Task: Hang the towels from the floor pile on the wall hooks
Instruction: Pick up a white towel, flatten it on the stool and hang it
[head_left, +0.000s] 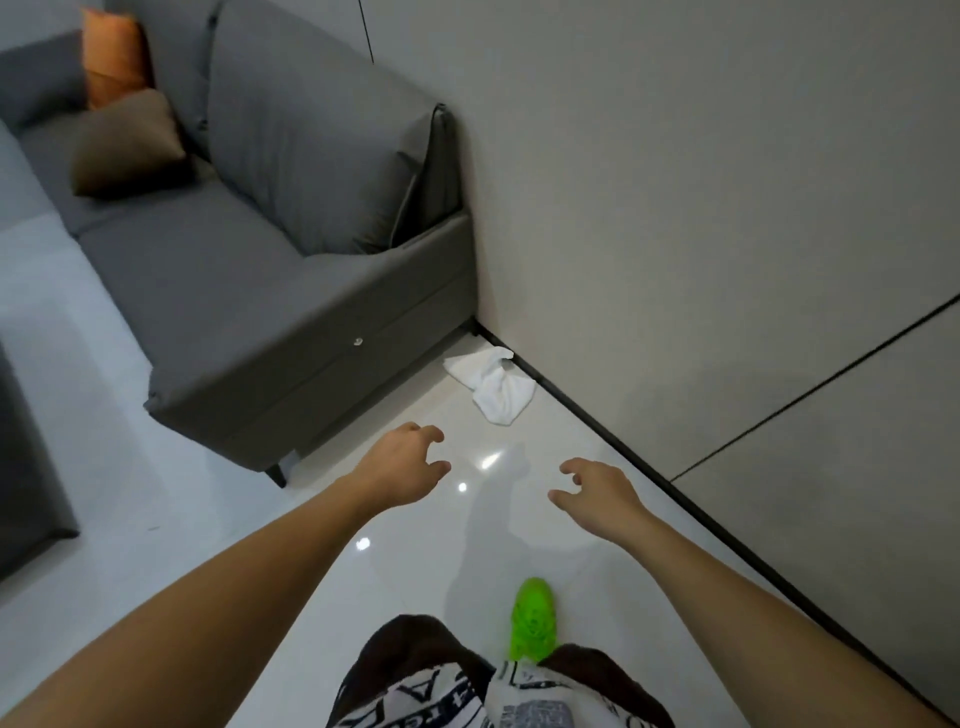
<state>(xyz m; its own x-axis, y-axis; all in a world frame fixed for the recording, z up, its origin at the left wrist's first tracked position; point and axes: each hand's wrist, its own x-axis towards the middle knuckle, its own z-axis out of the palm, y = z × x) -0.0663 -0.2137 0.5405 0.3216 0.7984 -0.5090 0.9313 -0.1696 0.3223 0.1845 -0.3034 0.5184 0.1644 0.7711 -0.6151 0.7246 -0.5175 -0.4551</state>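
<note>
At the far left edge a dark grey upholstered block stands on the glossy pale tiled floor. Beside it, a grey fabric sofa runs back toward the upper left, its end against the wall. On its seat lie an orange rectangular cushion propped upright against the back and a brown square cushion leaning just in front of it. A small round metal stud shows on the sofa's side panel, and one dark tapered leg shows under its near corner.

The left hand reaches forward over the floor, palm down, fingers loosely curled and spread, holding nothing. Just beyond it, on the floor between the sofa's end and the base of the wall, lies a crumpled white cloth towel, one edge close to the dark skirting strip. The towel is apart from both hands.

The right hand is likewise stretched out palm down, fingers relaxed and slightly bent, empty, near the skirting. Below it a bright green perforated shoe stands on the tiles, above dark shorts with a black-and-white lettered print.

To the right rises the plain light grey panelled wall, crossed by thin dark seams.
</note>
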